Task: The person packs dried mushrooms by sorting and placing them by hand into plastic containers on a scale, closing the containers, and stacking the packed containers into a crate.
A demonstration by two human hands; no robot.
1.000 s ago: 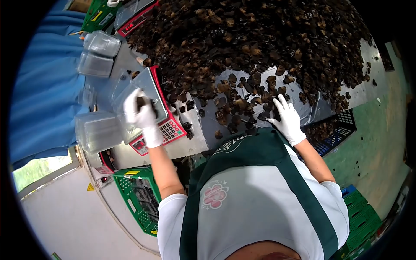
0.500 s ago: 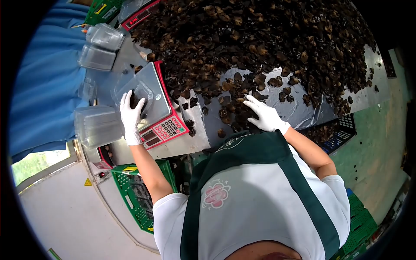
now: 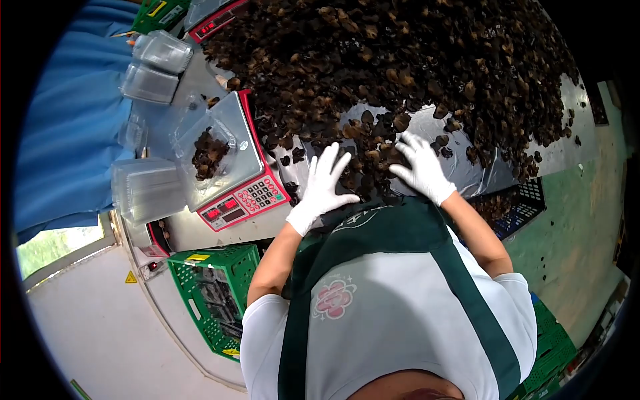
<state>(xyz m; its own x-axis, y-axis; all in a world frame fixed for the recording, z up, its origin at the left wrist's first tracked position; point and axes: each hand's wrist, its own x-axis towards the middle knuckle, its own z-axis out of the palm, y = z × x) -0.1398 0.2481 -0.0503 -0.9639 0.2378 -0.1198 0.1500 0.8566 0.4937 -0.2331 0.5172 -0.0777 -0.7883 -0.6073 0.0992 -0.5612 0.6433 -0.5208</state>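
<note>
My left hand (image 3: 323, 188), in a white glove, is open with fingers spread at the left side of a small heap of dark wood ear mushrooms (image 3: 371, 163). On the heap's right side my right hand (image 3: 424, 171), also gloved, lies open with its fingers apart. Neither hand grips anything that I can see. To the left stands a red-edged scale (image 3: 248, 200) with lit red digits. On its plate rests a clear plastic box (image 3: 230, 143) with a clump of wood ear mushrooms (image 3: 209, 155) inside.
A large pile of wood ears (image 3: 400, 60) covers the back of the metal table. Stacked clear boxes (image 3: 148, 192) stand left of the scale, with more clear boxes (image 3: 150, 84) behind. A second scale (image 3: 215, 21) is at the back left. A green crate (image 3: 190, 293) sits below, left.
My left hand has moved right, from the clear box on the scale to the small heap. My right hand has shifted slightly right. The scale's display now shows lit digits.
</note>
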